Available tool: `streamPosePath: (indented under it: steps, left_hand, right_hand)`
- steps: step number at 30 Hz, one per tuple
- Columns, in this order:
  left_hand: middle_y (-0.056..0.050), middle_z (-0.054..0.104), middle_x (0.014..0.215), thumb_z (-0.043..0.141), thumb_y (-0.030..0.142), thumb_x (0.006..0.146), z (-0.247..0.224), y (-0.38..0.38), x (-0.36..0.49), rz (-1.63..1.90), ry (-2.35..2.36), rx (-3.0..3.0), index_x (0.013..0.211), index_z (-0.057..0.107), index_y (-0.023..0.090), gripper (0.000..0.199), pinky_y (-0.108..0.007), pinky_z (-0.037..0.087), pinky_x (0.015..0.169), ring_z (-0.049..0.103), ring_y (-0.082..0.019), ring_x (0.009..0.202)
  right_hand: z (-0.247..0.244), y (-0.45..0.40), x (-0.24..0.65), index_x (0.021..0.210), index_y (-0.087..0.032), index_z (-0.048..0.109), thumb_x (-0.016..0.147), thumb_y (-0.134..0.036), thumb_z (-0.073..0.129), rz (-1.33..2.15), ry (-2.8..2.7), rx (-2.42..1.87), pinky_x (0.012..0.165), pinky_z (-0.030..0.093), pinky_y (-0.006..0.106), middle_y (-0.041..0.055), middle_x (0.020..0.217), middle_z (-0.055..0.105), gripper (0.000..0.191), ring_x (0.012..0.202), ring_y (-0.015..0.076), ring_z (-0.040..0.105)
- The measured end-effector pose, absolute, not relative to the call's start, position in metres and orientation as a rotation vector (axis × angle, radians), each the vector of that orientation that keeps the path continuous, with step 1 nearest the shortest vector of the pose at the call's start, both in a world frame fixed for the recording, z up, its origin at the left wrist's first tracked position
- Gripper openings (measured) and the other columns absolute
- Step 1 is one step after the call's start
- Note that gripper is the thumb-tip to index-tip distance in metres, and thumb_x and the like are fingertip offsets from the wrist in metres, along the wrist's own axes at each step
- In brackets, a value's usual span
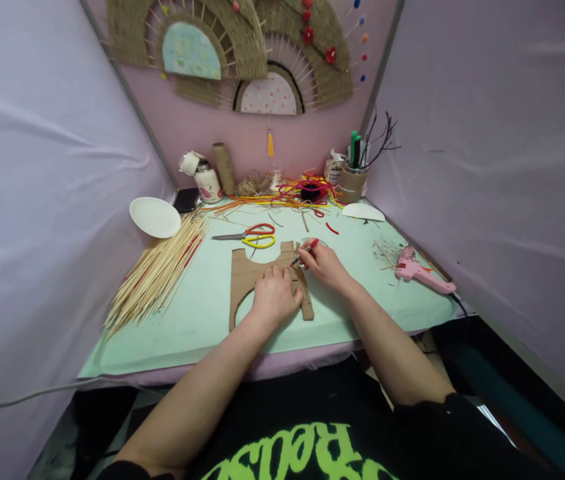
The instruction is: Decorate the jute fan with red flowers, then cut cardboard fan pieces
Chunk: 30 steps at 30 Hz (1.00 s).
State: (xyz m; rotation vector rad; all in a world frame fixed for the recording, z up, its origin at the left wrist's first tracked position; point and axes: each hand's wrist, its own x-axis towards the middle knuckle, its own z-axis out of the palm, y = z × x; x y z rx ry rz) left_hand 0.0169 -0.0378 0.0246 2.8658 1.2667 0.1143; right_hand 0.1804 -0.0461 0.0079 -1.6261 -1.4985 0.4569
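My left hand point(276, 293) lies flat with its fingers stretched over a piece of brown cardboard point(245, 270), pressing it against the table. Curved cutouts show along the cardboard's top edge and lower left. In my right hand point(326, 267) is a slim red-ended pen point(314, 245), pinched between the fingers. Its dark tip points down at the cardboard's right part, close to my left fingertips. A narrow cardboard strip point(308, 311) sticks out to the right of my left hand. Scissors point(257, 236) with red and yellow handles rest just beyond the cardboard.
Many thin wooden sticks point(160, 277) lie at the left beside a white paper plate point(155, 217). On the right is a pink glue gun point(422, 272). Along the back stand a jar point(207, 183), a twine spool point(223, 169) and a pen holder point(351, 183), with colored cords point(282, 195) between.
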Motion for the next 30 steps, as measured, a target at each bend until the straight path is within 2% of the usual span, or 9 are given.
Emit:
streamPosePath:
  steps: [9, 21, 30]
  left_hand:
    - [-0.02, 0.057, 0.118, 0.039, 0.039, 0.091, 0.023, -0.037, 0.017, 0.098, 1.263, 2.884, 0.127, 0.052, 0.008, 0.05, -0.041, 0.043, 0.091, 0.053, -0.032, 0.113]
    - [-0.02, 0.056, 0.119, 0.04, 0.04, 0.091, 0.023, -0.037, 0.018, 0.077, 1.272, 2.868, 0.126, 0.052, 0.008, 0.05, -0.042, 0.044, 0.088, 0.055, -0.033, 0.111]
    - [-0.02, 0.057, 0.118, 0.041, 0.035, 0.088, 0.02, -0.036, 0.018, 0.101, 1.26, 2.89, 0.122, 0.054, 0.007, 0.046, -0.042, 0.044, 0.089, 0.054, -0.033, 0.111]
  right_hand:
    - [0.003, -0.066, 0.171, 0.092, -0.022, 0.054, 0.094, -0.036, 0.043, 0.365, -1.502, -1.691, 0.07, 0.043, 0.032, 0.0048, 0.076, 0.066, 0.018, 0.072, 0.0213, 0.062]
    - [0.002, -0.081, 0.169, 0.092, -0.021, 0.053, 0.095, -0.036, 0.042, 0.312, -1.49, -1.718, 0.07, 0.043, 0.028, 0.004, 0.078, 0.069, 0.019, 0.073, 0.0193, 0.066]
    - [0.003, -0.091, 0.167, 0.092, -0.02, 0.053, 0.095, -0.035, 0.041, 0.272, -1.527, -1.749, 0.069, 0.043, 0.028, 0.0058, 0.078, 0.069, 0.019, 0.072, 0.02, 0.066]
